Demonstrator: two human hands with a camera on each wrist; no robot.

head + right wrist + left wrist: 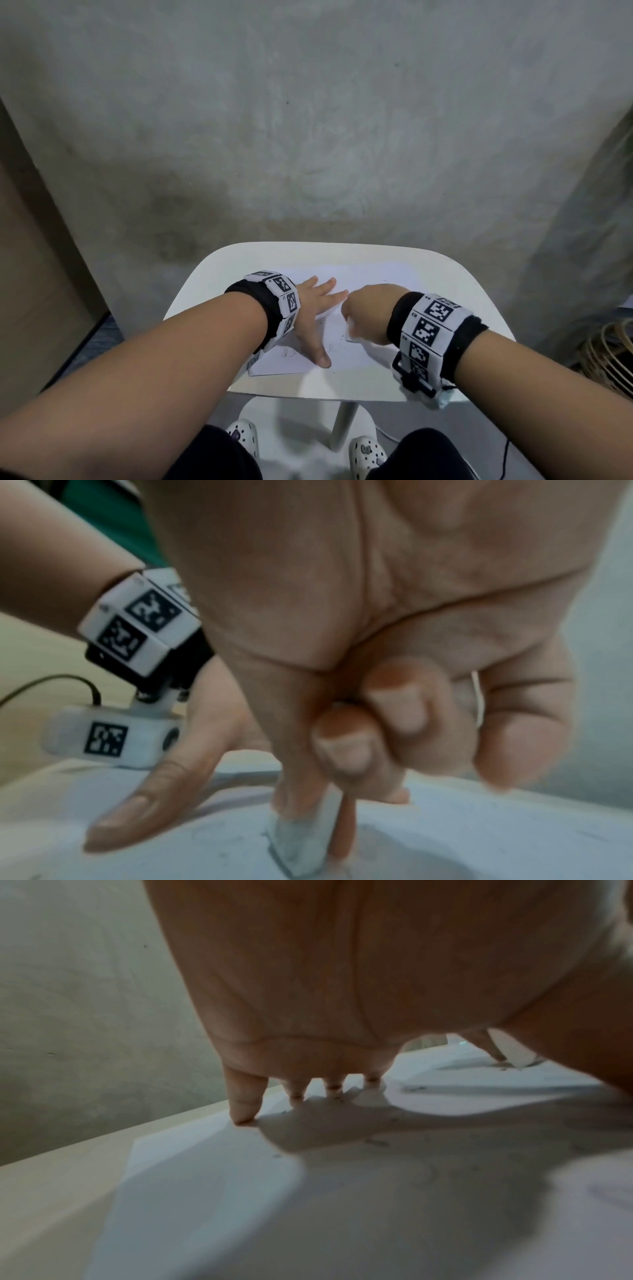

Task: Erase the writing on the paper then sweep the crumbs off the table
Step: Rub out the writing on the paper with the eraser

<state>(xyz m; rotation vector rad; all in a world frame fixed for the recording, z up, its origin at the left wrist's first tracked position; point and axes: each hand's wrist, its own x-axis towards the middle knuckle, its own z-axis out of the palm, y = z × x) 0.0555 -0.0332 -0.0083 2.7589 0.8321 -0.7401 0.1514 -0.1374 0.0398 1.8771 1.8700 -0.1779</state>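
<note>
Head view: my left hand (313,310) is spread flat, pinning the paper (373,281) at the bench (205,284) centre. My right hand (368,313) fingers pinch the eraser (301,842) tip-down on the faint writing (291,353). Short, light strokes probably avoid creasing; crumbs (416,1088) come later.

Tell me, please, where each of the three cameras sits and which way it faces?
Head: worn high, looks forward and down on the table and paper; both forearms, left hand, right hand, knees, shoes.
Left wrist: under the wrist, low along the spread palm; fingertips touch the paper.
Right wrist: under the wrist, down at fingers pinching the eraser.
Shared: both wrist views show paper and eraser.
</note>
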